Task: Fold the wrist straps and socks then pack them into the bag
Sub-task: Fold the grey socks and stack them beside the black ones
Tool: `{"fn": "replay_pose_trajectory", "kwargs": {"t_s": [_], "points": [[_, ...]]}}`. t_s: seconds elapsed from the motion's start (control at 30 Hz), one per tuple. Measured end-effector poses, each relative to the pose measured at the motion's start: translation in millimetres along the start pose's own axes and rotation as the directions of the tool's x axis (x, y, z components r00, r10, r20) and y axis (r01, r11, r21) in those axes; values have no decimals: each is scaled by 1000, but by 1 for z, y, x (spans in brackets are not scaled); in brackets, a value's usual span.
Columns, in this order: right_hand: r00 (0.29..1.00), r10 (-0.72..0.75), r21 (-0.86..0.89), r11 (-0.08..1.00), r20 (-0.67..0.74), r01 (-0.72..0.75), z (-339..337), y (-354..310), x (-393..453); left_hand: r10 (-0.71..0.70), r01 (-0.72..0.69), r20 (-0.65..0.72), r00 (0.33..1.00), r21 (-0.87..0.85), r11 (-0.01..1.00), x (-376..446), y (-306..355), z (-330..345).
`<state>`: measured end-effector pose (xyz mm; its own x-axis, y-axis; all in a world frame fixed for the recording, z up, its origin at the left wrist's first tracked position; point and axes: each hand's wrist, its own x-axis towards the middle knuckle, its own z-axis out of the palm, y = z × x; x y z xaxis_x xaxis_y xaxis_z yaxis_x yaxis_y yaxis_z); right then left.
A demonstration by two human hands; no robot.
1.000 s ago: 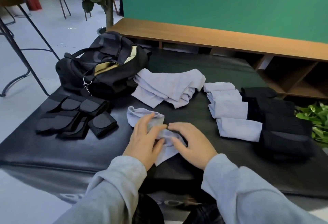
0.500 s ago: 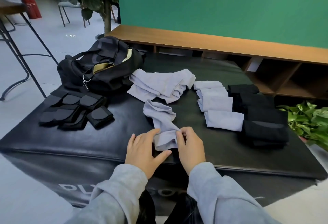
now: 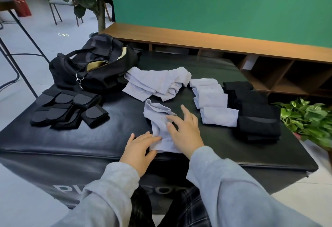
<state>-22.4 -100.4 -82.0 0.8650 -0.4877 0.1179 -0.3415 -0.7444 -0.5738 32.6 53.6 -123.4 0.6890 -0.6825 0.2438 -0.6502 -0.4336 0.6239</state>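
A pale lilac sock (image 3: 158,119) lies stretched out on the black padded block (image 3: 107,142). My left hand (image 3: 139,148) rests flat on its near end. My right hand (image 3: 185,131) lies flat on its middle, fingers spread. Beyond it is a loose pile of lilac socks (image 3: 158,83). To the right sit folded lilac socks (image 3: 213,101) and folded black socks (image 3: 255,111). Black wrist straps (image 3: 66,110) lie at the left. An open black bag (image 3: 93,68) with a tan lining stands at the back left.
A long wooden shelf unit (image 3: 233,47) runs behind the block under a green wall. A leafy green plant (image 3: 309,119) stands at the right edge. A tree trunk (image 3: 101,11), a chair and black table legs (image 3: 21,29) stand on the floor at the left.
The sock was pinched at its near end by both hands; now it lies flatter and both hands are spread on it, the right one slid farther up.
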Motion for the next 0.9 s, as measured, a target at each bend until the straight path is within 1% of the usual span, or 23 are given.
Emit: {"fn": "replay_pose_trajectory", "kwargs": {"t_s": [0.1, 0.17, 0.33, 0.47, 0.57, 0.67, 0.7, 0.77, 0.83, 0.9], "points": [[984, -14, -121, 992, 180, 36, -3, 0, 24, 51, -51, 29, 998, -21, 998, 0, -6, -2], [975, -13, -163, 985, 223, 50, -7, 0, 39, 64, -63, 37, 997, -14, 998, 0, -8, -1], [989, -30, -167, 984, 143, 55, -22, 7, 80, 66, -65, 24, 998, -57, 996, -1, -13, 0], [992, 41, -146, 989, 117, -24, -31, 16, 102, 40, -38, 46, 998, -54, 998, 0, -14, 0], [992, 53, -109, 993, 118, -40, -35, 21, 108, 36, -33, 53, 998, -63, 997, -1, -12, 0], [993, 95, -43, 995, 76, -92, -37, 18, 101, 56, -49, 47, 997, -139, 989, -1, -10, 0], [997, 72, -50, 996, 41, -70, -36, 15, 96, 56, -48, 41, 998, -169, 985, -2, -10, 0], [998, -55, -129, 990, -8, 54, -32, 8, 80, 23, -16, 35, 999, -211, 977, -3, -12, 1], [986, -161, -169, 972, 36, 165, -25, 2, 61, -27, 37, 46, 999, -236, 971, -3, -8, -1], [971, -205, -200, 953, 124, 227, -16, -1, 43, -45, 60, 85, 995, -186, 981, -1, -2, -4]]}}
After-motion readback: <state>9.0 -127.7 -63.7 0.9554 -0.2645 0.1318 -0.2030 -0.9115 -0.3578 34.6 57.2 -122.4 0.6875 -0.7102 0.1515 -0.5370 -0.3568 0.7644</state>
